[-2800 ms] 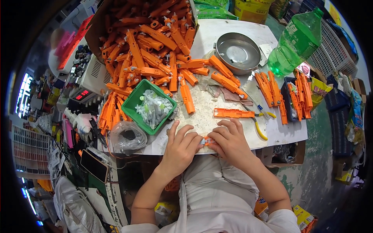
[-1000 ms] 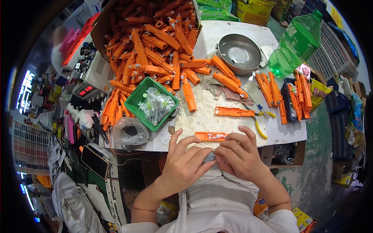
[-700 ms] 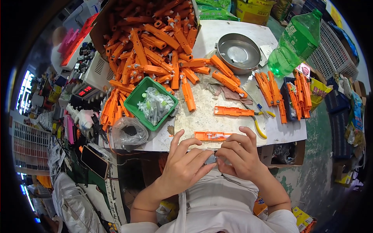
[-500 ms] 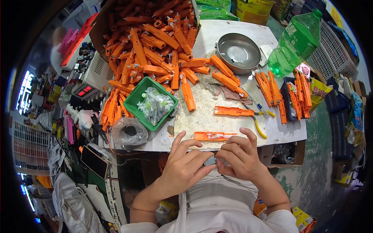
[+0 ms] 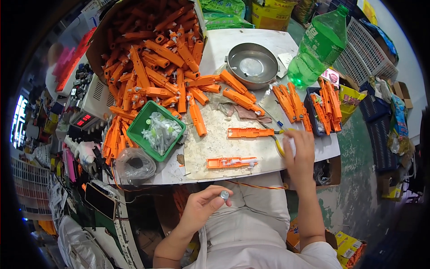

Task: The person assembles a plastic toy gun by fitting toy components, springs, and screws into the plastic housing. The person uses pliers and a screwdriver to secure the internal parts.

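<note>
My left hand [image 5: 201, 207] is above my lap, just off the table's near edge. Its thumb and fingers pinch a small silver metal cylinder [image 5: 224, 194] with a round end, like a small motor. My right hand [image 5: 299, 159] reaches over the table's right side, smeared by motion. It is beside the yellow-handled pliers [image 5: 278, 145] and partly covers them; what its fingers hold, if anything, is unclear. Between the hands lies an orange plastic half-shell [image 5: 230, 162] with white parts inside. A second orange half-shell [image 5: 250, 132] sits farther back.
Orange housings [image 5: 161, 58] spill from a box at the back left. A green tray [image 5: 178, 139] holds pale plastic parts. Near the back are a metal bowl [image 5: 264, 66] and a green bottle [image 5: 316, 51]. A dark bin [image 5: 318, 127] stands right. A red-yellow wire [image 5: 255, 184] hangs along the near edge.
My hands were together at the grey metal piece. Now the left keeps it, lower and turned end-on, while the right has moved away toward the pliers. The whole view has shifted.
</note>
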Action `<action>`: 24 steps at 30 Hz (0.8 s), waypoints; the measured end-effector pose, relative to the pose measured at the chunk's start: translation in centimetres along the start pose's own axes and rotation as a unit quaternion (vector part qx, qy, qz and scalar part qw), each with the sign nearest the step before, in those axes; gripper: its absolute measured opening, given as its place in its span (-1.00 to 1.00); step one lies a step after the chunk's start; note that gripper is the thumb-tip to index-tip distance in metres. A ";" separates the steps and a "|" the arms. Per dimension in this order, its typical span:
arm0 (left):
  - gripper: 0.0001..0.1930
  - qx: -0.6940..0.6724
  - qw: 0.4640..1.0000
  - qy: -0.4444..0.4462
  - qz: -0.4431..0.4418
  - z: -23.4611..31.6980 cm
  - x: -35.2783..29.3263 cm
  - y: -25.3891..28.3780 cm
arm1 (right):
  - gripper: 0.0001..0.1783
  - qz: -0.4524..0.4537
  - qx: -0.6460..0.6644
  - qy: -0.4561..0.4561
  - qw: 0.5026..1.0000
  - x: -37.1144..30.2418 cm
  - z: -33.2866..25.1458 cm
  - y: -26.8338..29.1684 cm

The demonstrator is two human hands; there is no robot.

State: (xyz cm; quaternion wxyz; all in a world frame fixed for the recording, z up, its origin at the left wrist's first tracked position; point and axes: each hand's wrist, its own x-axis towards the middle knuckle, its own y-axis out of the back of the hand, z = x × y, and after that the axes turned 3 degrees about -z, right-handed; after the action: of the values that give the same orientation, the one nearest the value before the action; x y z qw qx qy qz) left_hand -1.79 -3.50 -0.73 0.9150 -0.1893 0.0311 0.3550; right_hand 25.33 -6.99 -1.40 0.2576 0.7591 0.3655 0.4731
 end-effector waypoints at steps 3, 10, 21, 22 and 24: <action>-0.63 -0.120 0.992 0.025 -0.035 -1.1 0.6 -0.6 | -0.85 -0.048 -0.056 -0.013 0.997 1.4 3.5 -1.6; -0.54 -0.203 0.979 0.003 -0.028 -1.3 0.9 -2.2 | -0.79 -0.082 -0.110 -0.043 0.990 2.5 4.6 -1.5; -0.61 -0.096 0.994 -0.015 0.040 -2.0 1.2 -1.6 | -0.52 -0.254 0.124 0.034 0.959 -5.1 -6.2 5.1; -0.62 -0.082 0.996 -0.020 0.040 -2.1 1.2 -1.6 | -0.52 -0.239 0.115 0.040 0.963 -5.3 -6.2 4.8; -0.63 -0.068 0.997 -0.025 0.041 -2.0 1.2 -1.7 | -0.53 -0.237 0.121 0.042 0.963 -5.4 -6.1 4.7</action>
State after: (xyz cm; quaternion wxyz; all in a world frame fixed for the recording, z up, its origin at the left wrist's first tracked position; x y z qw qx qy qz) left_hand 0.36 -4.58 -2.29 0.8852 -0.2405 -0.0085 0.3982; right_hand 19.73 -13.80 1.79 0.2528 0.6557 0.6000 0.3822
